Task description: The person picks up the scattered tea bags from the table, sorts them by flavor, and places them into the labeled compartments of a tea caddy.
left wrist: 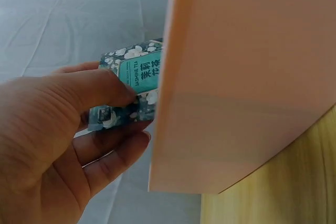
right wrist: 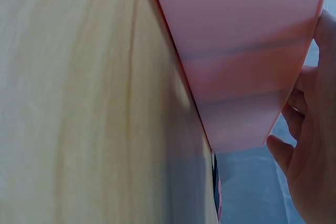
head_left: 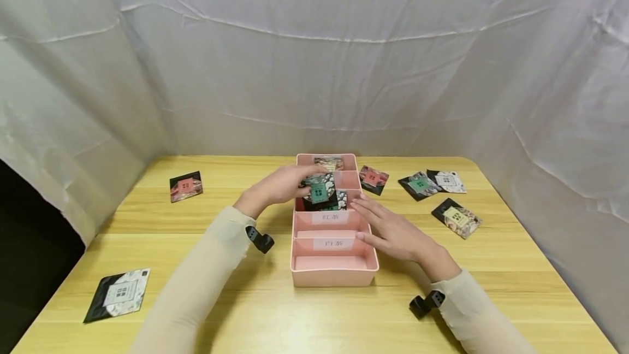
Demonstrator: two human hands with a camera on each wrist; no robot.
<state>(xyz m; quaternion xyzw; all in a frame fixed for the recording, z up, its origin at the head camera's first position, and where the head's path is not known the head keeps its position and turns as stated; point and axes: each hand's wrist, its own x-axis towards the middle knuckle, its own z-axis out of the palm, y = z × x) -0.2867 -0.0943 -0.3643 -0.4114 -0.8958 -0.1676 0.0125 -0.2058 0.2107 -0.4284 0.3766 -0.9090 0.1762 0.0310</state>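
My left hand [head_left: 281, 184] pinches a jasmine tea sachet [left wrist: 146, 72] with a green label between thumb and fingers. The sachet is over a middle compartment of a long pink divided box [head_left: 334, 278]; the left wrist view shows it partly hidden behind the box wall. Another patterned sachet [head_left: 342, 199] stands in the compartment under it, and a further sachet [head_left: 328, 164] is in the far compartment. On the box's right rim rest the fingers of my right hand [head_left: 397, 234], nearly straight, holding nothing. White paper labels mark the dividers of the near compartments.
Right of the box lie sachets with red [head_left: 373, 179], green [head_left: 420, 184], white [head_left: 448, 181] and yellow [head_left: 457, 217] labels. A red-labelled sachet [head_left: 185, 186] and a white-labelled one [head_left: 119, 294] lie on the left. Pale curtains [head_left: 314, 70] surround the wooden table [head_left: 255, 310].
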